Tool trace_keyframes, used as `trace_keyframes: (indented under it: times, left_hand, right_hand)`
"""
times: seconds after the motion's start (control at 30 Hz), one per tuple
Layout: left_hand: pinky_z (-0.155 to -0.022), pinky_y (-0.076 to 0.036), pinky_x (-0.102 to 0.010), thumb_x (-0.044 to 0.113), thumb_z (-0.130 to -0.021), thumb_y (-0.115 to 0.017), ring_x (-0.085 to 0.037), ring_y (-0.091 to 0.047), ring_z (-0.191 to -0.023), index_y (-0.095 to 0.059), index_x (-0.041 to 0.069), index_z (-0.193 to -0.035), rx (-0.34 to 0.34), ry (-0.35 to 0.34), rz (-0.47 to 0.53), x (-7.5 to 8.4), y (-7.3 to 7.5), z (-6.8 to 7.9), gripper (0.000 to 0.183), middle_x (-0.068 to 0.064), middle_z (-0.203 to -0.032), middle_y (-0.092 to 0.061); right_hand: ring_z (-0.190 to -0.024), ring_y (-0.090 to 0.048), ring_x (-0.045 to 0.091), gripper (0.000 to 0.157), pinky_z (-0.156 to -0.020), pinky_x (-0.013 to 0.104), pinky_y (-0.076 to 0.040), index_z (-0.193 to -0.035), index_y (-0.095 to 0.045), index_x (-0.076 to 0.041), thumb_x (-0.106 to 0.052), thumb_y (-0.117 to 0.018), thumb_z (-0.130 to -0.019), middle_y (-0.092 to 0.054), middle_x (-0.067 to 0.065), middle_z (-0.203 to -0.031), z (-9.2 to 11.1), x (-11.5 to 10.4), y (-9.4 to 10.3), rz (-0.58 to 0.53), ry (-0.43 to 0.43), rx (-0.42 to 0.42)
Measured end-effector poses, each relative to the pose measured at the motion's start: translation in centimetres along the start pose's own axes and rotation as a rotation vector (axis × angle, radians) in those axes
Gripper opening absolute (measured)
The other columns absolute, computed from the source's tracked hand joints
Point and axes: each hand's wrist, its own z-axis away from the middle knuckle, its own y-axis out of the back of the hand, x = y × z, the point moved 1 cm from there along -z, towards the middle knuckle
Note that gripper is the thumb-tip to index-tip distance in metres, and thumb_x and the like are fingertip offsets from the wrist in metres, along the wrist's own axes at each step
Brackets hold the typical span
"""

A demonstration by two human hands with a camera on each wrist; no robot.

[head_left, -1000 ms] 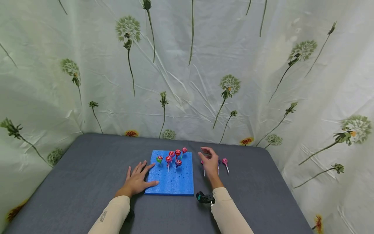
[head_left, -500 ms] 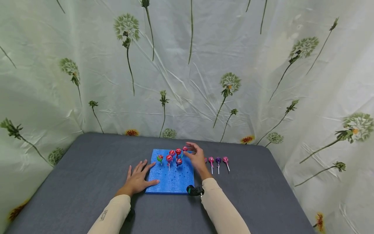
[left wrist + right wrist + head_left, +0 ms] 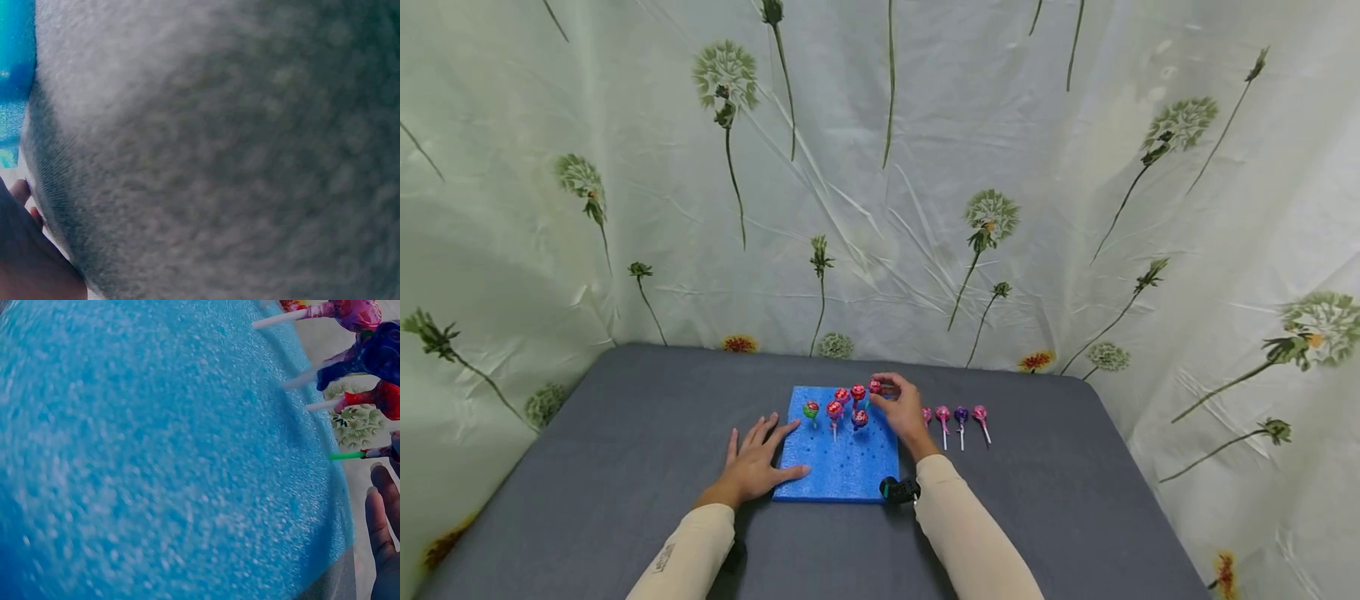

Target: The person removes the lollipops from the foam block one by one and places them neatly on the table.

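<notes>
A blue foam board [image 3: 835, 475] with small holes lies on the table, and several wrapped lollipops stand upright in its far half. At its far right corner, my right hand [image 3: 906, 417] has thumb and fingers around the head of a red-pink lollipop [image 3: 875, 387]. That lollipop's green stick [image 3: 347, 455] meets the board in the right wrist view; its head is partly hidden by fingers. My left hand [image 3: 752, 467] is spread with thumb and fingertips on the board's left edge. Near the right hand stand a red lollipop [image 3: 857, 391] and a dark blue-red lollipop [image 3: 860, 418].
Right of the board, several lollipops lie in a row on the grey table [image 3: 1037, 500], among them a purple lollipop [image 3: 961, 412] and a pink lollipop [image 3: 980, 412]. A green lollipop [image 3: 811, 409] stands at the board's left. A flower-printed curtain [image 3: 910, 208] hangs behind the table.
My right hand has moved left from the loose lollipops to the board's far right corner and closed its fingers around the lollipop there. The left hand stays in place.
</notes>
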Motion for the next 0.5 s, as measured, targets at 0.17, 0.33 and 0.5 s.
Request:
trace_keyframes:
  times: [0.17,0.33,0.5]
  left_hand:
    - [-0.109,0.008,-0.066,0.067,-0.078,-0.065,-0.046,-0.012,-0.143,-0.037,0.018,-0.149,-0.018,0.011,0.003,0.5,0.5,0.1,0.091,-0.024,-0.155,-0.023]
    - [-0.107,0.008,-0.069,0.066,-0.078,-0.065,-0.047,-0.012,-0.142,-0.038,0.018,-0.149,-0.039,0.022,0.002,0.7,0.6,0.2,0.09,-0.025,-0.154,-0.023]
    - [-0.107,0.007,-0.069,0.068,-0.078,-0.063,-0.047,-0.013,-0.142,-0.037,0.016,-0.149,-0.044,0.025,-0.014,0.7,0.7,0.2,0.091,-0.025,-0.154,-0.024]
  right_hand:
    - [-0.1,-0.063,0.028,0.024,-0.083,0.036,-0.053,-0.111,-0.067,-0.002,-0.002,-0.069,-0.088,-0.068,0.013,-0.105,0.0,-0.4,0.4,0.049,0.03,0.014]
    - [-0.096,-0.064,0.027,0.022,-0.077,0.032,-0.052,-0.108,-0.068,-0.002,-0.001,-0.07,-0.086,-0.069,0.013,-0.101,0.4,-0.8,0.9,0.039,0.06,0.044]
    - [-0.093,-0.064,0.027,0.022,-0.078,0.032,-0.053,-0.109,-0.068,-0.003,-0.002,-0.07,-0.087,-0.069,0.013,-0.1,0.8,-1.2,1.8,0.04,0.089,0.077]
